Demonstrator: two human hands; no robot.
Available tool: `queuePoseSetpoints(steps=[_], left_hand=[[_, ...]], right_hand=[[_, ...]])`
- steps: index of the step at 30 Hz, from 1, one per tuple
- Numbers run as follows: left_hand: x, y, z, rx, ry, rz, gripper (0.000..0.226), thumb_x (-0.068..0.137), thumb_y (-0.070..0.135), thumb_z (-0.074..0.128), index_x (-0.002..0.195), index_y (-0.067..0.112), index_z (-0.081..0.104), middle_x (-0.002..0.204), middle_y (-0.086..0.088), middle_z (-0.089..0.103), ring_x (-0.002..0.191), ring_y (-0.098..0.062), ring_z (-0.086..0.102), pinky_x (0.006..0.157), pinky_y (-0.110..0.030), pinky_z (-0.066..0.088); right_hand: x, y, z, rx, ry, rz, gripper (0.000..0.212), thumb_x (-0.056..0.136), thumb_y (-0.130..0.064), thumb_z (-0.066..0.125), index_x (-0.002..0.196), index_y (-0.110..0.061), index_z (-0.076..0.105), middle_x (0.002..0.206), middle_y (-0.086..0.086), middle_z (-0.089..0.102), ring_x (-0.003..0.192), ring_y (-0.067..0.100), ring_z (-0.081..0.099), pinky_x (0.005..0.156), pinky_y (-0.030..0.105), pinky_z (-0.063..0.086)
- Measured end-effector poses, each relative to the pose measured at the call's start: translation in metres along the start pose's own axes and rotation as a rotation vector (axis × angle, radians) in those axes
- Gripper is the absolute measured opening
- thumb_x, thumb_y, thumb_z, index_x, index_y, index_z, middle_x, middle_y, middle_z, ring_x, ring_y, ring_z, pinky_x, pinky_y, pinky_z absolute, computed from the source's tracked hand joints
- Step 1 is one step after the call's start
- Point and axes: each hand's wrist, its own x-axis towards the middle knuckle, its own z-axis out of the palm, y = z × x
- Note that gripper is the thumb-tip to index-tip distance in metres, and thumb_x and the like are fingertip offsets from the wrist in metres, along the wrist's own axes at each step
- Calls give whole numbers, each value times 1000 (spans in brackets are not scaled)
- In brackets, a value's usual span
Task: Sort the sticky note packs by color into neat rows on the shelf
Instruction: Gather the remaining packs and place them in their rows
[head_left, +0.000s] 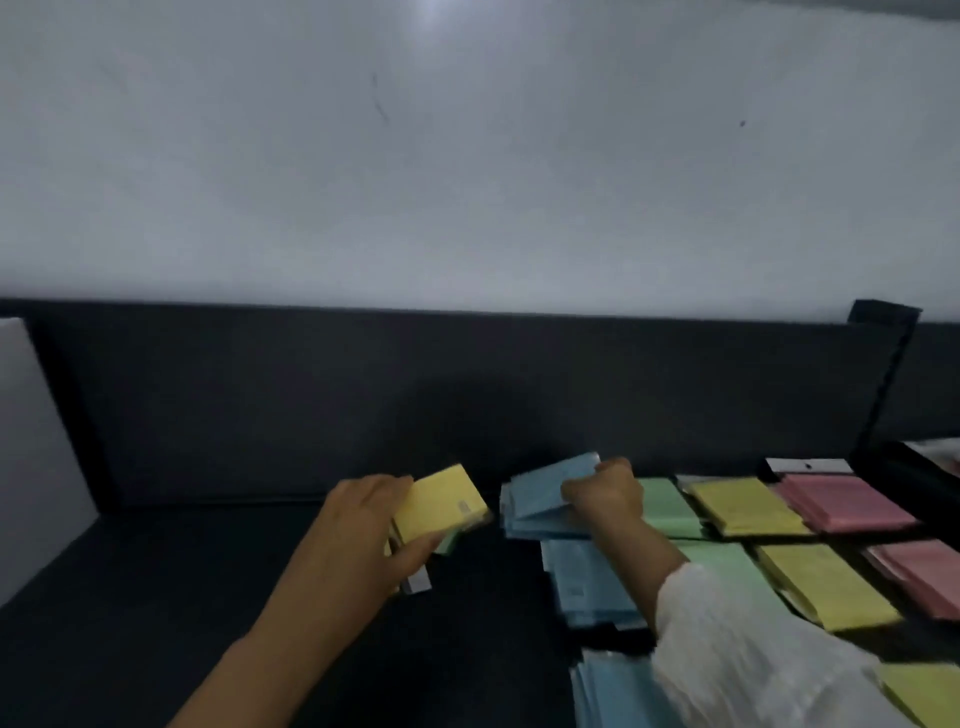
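Lower right, colour rows mostly sorted; right hand (605, 496) grips blue packs (540, 499), left hand (363, 525) clasps unsorted packs (441, 506).

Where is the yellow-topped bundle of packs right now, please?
In the head view the yellow-topped bundle is left of centre, gripped by the left hand, just left of the blue stack gripped by the right hand.

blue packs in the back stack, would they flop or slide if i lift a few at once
Probably bendy: the top blue packs bow upward where the right hand holds their edge up. Likely to slide apart, since the stack sits fanned and uneven. Each looks thin and flat, so a few together are probably light.
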Motion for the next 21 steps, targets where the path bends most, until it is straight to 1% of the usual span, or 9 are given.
queuePoseSetpoints(steps=[2, 4, 7, 9, 11, 14, 16, 18, 21], left_hand=[[-1, 4, -1, 35, 8, -2, 62, 81, 52, 58, 131, 17, 50, 126, 4, 53, 115, -11, 44, 94, -15, 26], [-2, 9, -2, 62, -3, -12, 62, 80, 52, 59, 129, 15, 52, 124, 2, 56, 114, -13, 46, 94, -16, 26], [-3, 11, -1, 52, -12, -13, 62, 79, 52, 61, 128, 15, 52, 124, 1, 56, 111, -14, 47, 93, -18, 28], [-4, 15, 3, 64, -34, 4, 68, 75, 62, 50, 122, 14, 57, 118, 0, 60, 105, -15, 51, 91, -22, 32], [-7, 19, 7, 56, -63, 26, 69, 73, 63, 42, 118, 14, 60, 112, 0, 63, 99, -11, 50, 87, -25, 35], [-5, 26, 13, 23, -104, 23, 64, 73, 58, 58, 116, 11, 62, 109, -3, 64, 95, -13, 50, 82, -26, 37], [-1, 31, 16, 22, -107, 21, 59, 75, 50, 68, 118, 10, 61, 111, -5, 63, 96, -15, 49, 82, -27, 36], [7, 39, 17, 12, -113, 50, 58, 74, 43, 73, 119, 10, 60, 113, -6, 63, 98, -19, 51, 82, -28, 37], [15, 53, 22, -13, -149, 60, 58, 75, 39, 72, 124, 13, 56, 119, -4, 60, 106, -21, 50, 86, -29, 37]], right_hand=[[-1, 1, -3, -126, -34, -52, 58, 74, -20, 72, 123, -3, 46, 127, 21, 48, 113, 36, 51, 90, 34, 44], [-5, 2, -7, -201, -11, -114, 58, 76, -26, 71, 125, -7, 48, 131, 19, 37, 118, 37, 43, 95, 35, 41], [-14, -6, -14, -180, 25, -180, 50, 81, -28, 66, 126, -13, 51, 133, 16, 35, 122, 34, 36, 96, 35, 39], [-18, -10, -21, -144, 5, -209, 47, 83, -28, 62, 127, -15, 50, 133, 14, 35, 124, 32, 33, 98, 35, 39], [-23, -8, -28, -123, -24, -241, 46, 85, -27, 60, 128, -17, 48, 134, 12, 35, 125, 30, 32, 100, 36, 38], [-26, 1, -43, -72, -34, -273, 50, 85, -24, 60, 132, -16, 44, 134, 11, 39, 126, 29, 36, 103, 36, 37], [-27, 6, -54, -10, -43, -262, 55, 83, -22, 63, 133, -14, 42, 133, 10, 43, 123, 29, 42, 103, 41, 39], [-28, 10, -71, 53, -45, -221, 57, 82, -22, 64, 133, -12, 40, 130, 10, 47, 120, 28, 46, 101, 44, 42], [-31, 24, -99, 92, -27, -151, 54, 83, -19, 62, 132, -10, 40, 122, 9, 51, 111, 26, 51, 92, 38, 45]])
